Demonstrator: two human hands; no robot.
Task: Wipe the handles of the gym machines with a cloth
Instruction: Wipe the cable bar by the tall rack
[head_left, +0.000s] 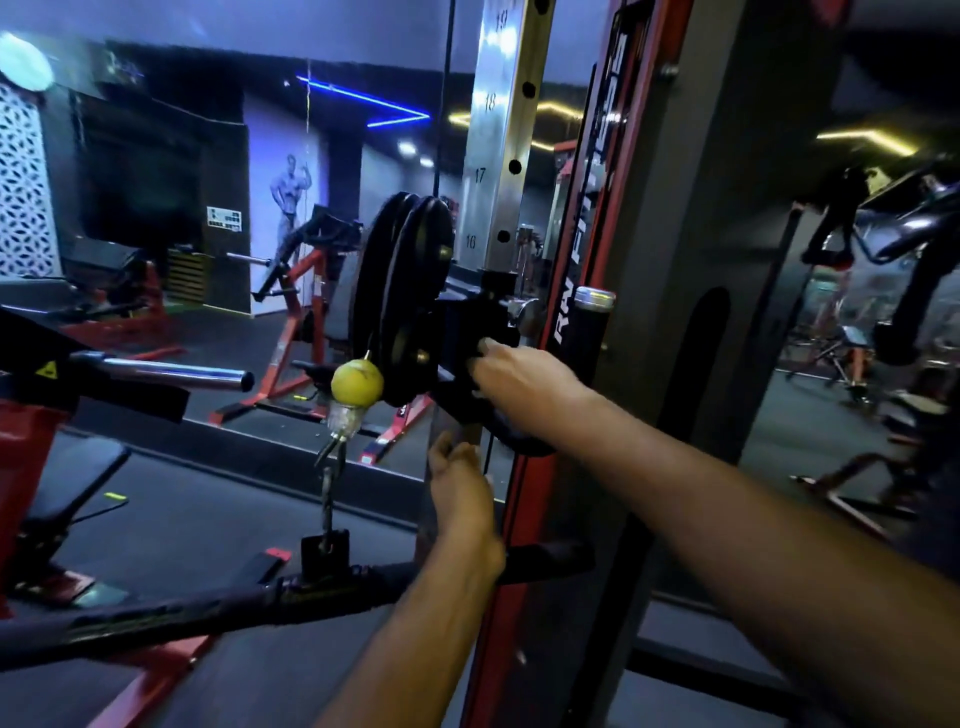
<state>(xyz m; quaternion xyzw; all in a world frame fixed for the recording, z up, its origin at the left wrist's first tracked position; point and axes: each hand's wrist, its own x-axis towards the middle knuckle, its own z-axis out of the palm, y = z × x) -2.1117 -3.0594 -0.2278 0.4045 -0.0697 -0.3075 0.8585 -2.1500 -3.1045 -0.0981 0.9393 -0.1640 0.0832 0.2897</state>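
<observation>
Dark cloth (511, 434), bunched, in right hand (524, 376) fingers; left hand (460, 486) fingers relaxed.

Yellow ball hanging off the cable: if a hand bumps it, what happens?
The yellow ball would probably swing rather than roll: it hangs on a cable above a clip and chain. The bar linked below likely damps that swing. It looks small and rounded, probably light.

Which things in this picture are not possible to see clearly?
- Cloth: none seen in the head view; dark, blurred shapes under the right hand cannot be told apart.
- Right fingers: hidden behind the black carriage.
- Left hand: motion blur hides its grip.
- Long bar: cut off by the left edge.
</observation>
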